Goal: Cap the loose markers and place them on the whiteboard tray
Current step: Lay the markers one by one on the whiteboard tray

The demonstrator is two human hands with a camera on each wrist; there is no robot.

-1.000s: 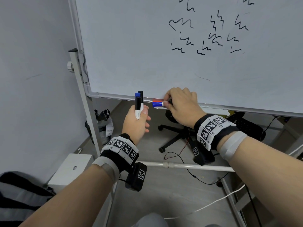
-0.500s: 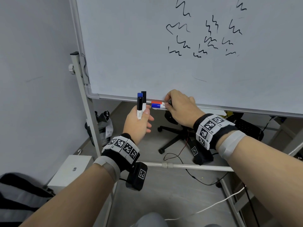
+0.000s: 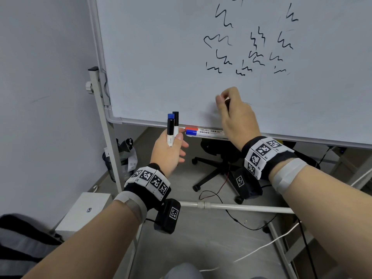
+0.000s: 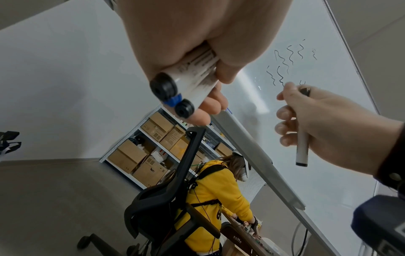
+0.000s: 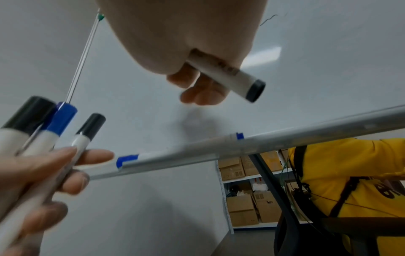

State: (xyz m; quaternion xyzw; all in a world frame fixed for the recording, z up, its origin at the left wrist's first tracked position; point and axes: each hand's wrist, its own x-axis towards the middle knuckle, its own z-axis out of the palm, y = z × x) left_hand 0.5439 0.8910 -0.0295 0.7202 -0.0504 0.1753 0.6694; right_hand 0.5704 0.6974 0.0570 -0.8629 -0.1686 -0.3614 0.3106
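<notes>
Markers stand bunched in my left hand (image 3: 168, 152), fingers curled around their white bodies, black and blue caps (image 3: 173, 117) pointing up, just under the whiteboard tray (image 3: 302, 137). My right hand (image 3: 235, 115) grips one black-ended marker (image 4: 302, 147) in front of the whiteboard (image 3: 161, 57). A red-capped marker (image 3: 203, 129) and a blue-capped marker (image 3: 203, 133) lie side by side on the tray.

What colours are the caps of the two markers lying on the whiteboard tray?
Red and blue, clearest in the head view.

Red (image 3: 191, 128) and blue caps (image 3: 190, 133); black squiggles (image 3: 218, 40) on white whiteboard (image 3: 161, 57)
</notes>
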